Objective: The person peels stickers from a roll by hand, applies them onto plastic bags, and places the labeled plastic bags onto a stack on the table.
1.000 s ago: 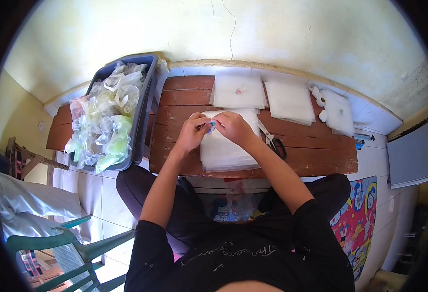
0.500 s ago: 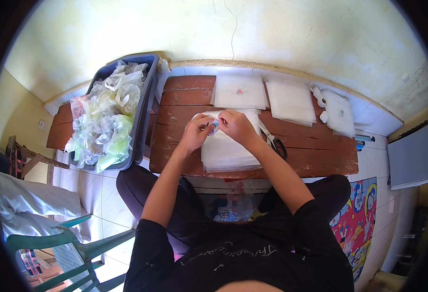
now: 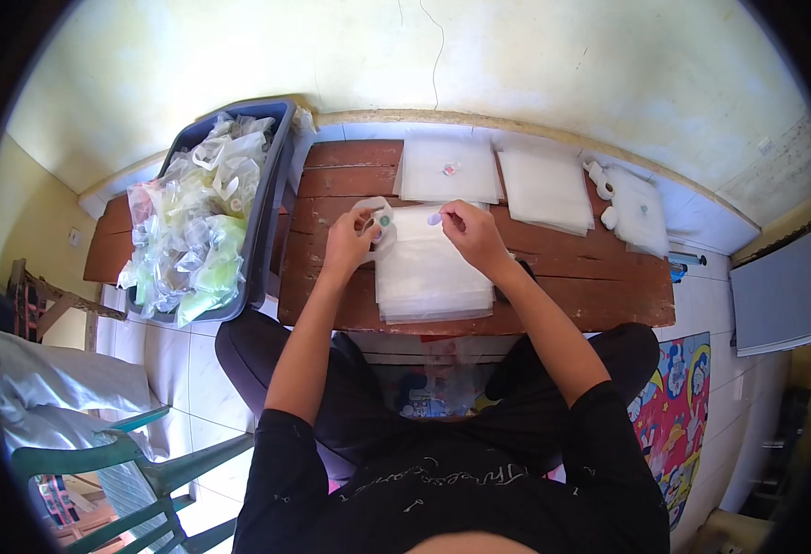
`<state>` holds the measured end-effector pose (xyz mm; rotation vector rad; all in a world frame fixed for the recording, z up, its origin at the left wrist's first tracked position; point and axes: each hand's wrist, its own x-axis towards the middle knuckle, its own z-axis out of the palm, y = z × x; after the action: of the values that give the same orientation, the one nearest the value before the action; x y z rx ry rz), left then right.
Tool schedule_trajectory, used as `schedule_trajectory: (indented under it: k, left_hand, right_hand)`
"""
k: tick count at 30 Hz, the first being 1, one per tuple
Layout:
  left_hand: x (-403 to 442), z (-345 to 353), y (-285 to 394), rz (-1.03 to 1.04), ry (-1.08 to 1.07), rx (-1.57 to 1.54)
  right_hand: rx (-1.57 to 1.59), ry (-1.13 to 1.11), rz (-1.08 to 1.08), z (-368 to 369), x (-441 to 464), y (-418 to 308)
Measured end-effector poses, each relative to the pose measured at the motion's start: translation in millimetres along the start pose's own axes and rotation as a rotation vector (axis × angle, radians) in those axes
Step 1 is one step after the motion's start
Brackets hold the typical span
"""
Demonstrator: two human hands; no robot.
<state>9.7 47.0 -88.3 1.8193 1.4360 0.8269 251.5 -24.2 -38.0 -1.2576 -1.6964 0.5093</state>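
The violet disc point(image 3: 434, 220) is small, round, flat and pale, a bluish lilac that looks almost see-through – any print on it is too small to read. It sits in the air just over the upper part of the near stack point(image 3: 435, 277) of whitish, translucent plastic sheets, at the fingertips of the right hand point(image 3: 479, 242), whose thumb and forefinger are pinched narrow on its edge. To its left, apart from it, the left hand point(image 3: 345, 247) has its fingers curled about a white strip point(image 3: 387, 209), which loops round beside them and carries a round green mark.

The near stack lies on a red-brown wooden table point(image 3: 331, 189), its sheets slightly out of line. Beyond it are a far stack point(image 3: 424, 181) with a small reddish mark on top, a middle stack point(image 3: 546, 185), and a right-hand stack point(image 3: 641, 226) with a greenish mark – white rolls point(image 3: 599, 180) stand just beside that one. To the left, a grey-blue bin point(image 3: 281, 157) is heaped with crumpled plastic bags point(image 3: 198, 222), clear, yellowish and pale green.
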Motion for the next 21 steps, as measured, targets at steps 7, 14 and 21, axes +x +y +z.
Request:
schedule_trajectory:
  k: [7,14,21]
  left_hand:
    - [-15.1,7.0,22.2,0.344,0.411,0.376]
    - [-35.4,35.1,71.8,-0.122,-0.430,-0.713]
    - [-44.2,43.6,82.6,-0.331,-0.654,-1.014]
  right_hand:
    - [0.016,-0.053,0.022,-23.1,-18.9,1.1]
    - [-0.239,0.009,-0.325,-34.1,-37.8,4.6]
    - [-0.313,-0.093,-0.445,-34.2,-42.0,6.1]
